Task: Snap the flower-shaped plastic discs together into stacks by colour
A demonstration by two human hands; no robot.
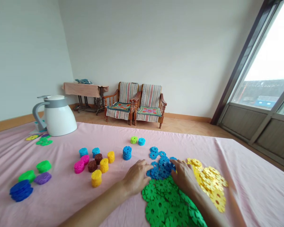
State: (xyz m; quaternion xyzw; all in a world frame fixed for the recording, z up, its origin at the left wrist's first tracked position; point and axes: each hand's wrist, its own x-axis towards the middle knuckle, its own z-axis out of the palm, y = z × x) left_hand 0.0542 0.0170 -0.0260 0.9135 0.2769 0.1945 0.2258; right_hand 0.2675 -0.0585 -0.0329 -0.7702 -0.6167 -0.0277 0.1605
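Note:
A loose pile of blue notched plastic discs (pixel 163 167) lies on the pink cloth, between my two hands. My left hand (pixel 136 177) rests at the pile's left edge, thumb and fingers apart, the fingertips touching blue discs. From the other side, my right hand (pixel 183 175) reaches to the pile's right edge with its fingers spread. Below both hands is a larger heap of green discs (pixel 167 201), partly hidden by my right forearm. Yellow discs (pixel 211 178) are heaped to the right of my right hand. A neat blue stack (pixel 127 153) stands beyond my left hand.
Several short stacks stand on the left, among them yellow (pixel 96 178), pink (pixel 79 166), brown (pixel 92 166) and dark blue (pixel 21 190) ones. A white jug (pixel 61 118) is at the far left of the cloth-covered table (pixel 68 208). Two wooden chairs (pixel 149 105) stand beyond it.

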